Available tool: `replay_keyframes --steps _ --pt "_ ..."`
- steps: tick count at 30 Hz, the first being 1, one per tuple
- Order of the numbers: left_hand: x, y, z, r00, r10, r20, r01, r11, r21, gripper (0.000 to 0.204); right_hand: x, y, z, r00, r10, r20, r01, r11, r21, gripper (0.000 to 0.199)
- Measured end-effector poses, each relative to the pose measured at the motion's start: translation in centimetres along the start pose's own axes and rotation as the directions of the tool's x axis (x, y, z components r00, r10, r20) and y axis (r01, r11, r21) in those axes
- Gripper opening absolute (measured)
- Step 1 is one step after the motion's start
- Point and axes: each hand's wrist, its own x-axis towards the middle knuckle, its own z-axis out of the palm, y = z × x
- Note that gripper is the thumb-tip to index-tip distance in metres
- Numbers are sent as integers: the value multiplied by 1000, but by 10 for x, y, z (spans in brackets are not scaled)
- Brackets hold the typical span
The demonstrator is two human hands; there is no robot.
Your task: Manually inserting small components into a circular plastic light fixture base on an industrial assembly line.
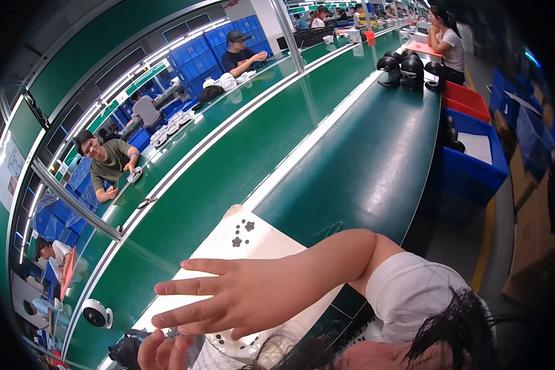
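My right hand (222, 299) reaches in from the right, back up, with its fingers stretched and spread over a white sheet (271, 237). Nothing shows between those fingers. On the sheet's far part lie dark flower-shaped pieces (237, 242) and small dark dots. Just below the right fingertips is my left hand (157, 351), cut off by the lower edge. Its fingers look curled together; what they may hold is hidden. Beneath my right wrist, a white surface with dark spots (243, 344) shows in part. A crumpled black thing (126, 351) lies beside my left hand.
A white round device with a black face (97, 313) stands on the green conveyor belt (228, 160). Shiny black rounded shells (411, 73) crowd the bench's far end. Blue (475, 163) and red (465, 102) bins stand along its right side. Several people work across the line and farther down.
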Motion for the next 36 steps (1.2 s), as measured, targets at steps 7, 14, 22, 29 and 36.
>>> replay_keyframes --steps 7,14,22,29,36 --pt "-1 -16 7 997 -36 63 44 991 -129 72 -6 1 1 999 41 25 -41 999 17 55" --pt "-3 -18 6 998 -28 53 38 982 -185 72 -4 -2 -2 997 76 28 -79 988 134 54" --pt "-4 -20 6 999 -23 44 34 968 -250 71 -3 -1 -2 997 80 17 -81 994 76 54" --pt "23 0 8 865 245 437 -118 948 -296 70 -2 6 8 989 111 -96 -129 969 -210 53" --pt "4 -12 6 994 -83 -69 76 993 -92 80 -1 -9 -10 996 82 33 -79 993 -85 56"
